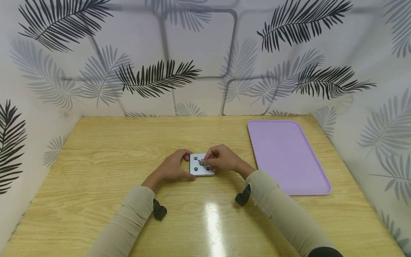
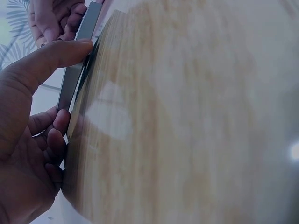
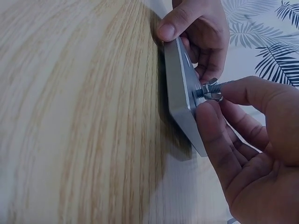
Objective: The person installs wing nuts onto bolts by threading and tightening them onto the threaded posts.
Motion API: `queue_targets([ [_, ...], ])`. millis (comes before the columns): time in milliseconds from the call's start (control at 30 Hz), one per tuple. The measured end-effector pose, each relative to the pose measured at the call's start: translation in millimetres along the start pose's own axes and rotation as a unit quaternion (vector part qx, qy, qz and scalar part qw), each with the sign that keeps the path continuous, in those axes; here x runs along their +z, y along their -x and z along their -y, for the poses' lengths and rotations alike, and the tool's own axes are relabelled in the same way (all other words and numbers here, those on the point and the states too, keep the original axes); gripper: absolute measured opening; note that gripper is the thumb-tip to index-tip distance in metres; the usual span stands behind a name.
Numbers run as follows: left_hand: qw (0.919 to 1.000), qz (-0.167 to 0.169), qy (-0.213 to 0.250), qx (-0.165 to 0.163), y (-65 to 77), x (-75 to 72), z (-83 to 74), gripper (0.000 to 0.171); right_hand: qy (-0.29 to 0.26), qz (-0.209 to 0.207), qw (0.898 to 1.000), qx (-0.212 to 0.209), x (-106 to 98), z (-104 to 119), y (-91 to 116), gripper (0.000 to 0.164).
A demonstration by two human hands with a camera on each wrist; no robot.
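A square silver metal plate (image 1: pixel 201 172) with holes near its corners lies flat on the wooden table. My left hand (image 1: pixel 171 166) holds it by the left side, thumb at the near edge and fingers at the far one. From the plate's middle a threaded bolt (image 3: pixel 216 87) stands up, carrying a wing nut (image 3: pixel 213 96). My right hand (image 1: pixel 223 159) pinches the wing nut between thumb and fingers, as the right wrist view shows. In the left wrist view the plate's edge (image 2: pixel 74 77) runs between the left thumb and fingertips.
To the right, a lilac tray (image 1: pixel 285 157) rests on the wooden table (image 1: pixel 128 142). A leaf-patterned cloth (image 1: pixel 199 89) rises behind the table and along both sides. Each sleeve cuff has a small black wrist camera (image 1: pixel 159 210).
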State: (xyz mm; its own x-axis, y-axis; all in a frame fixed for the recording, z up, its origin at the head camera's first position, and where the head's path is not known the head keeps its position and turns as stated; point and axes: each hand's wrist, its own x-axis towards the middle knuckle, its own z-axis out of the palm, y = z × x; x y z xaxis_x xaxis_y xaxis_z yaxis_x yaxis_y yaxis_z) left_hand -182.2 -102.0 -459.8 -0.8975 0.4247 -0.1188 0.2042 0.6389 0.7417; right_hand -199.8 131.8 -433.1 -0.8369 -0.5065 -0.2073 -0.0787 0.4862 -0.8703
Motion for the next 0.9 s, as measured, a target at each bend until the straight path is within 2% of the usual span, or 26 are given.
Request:
queue_targets([
  [333, 1.0, -0.001, 0.002, -0.002, 0.3, 0.4, -0.8, 0.075, -0.032, 0.017, 0.999, -0.007, -1.1, 1.0, -0.6, 0.011],
  [667, 1.0, -0.002, -0.001, -0.002, -0.2, -0.6, -1.4, 0.073, -0.015, 0.029, 0.999, -0.021, -1.0, 2.1, -2.8, 0.028],
  [900, 0.9999, 0.003, 0.006, -0.013, 0.9, 0.3, -0.5, 0.074, -0.007, 0.053, 0.998, -0.038, 0.2, 3.3, -3.1, 0.03],
])
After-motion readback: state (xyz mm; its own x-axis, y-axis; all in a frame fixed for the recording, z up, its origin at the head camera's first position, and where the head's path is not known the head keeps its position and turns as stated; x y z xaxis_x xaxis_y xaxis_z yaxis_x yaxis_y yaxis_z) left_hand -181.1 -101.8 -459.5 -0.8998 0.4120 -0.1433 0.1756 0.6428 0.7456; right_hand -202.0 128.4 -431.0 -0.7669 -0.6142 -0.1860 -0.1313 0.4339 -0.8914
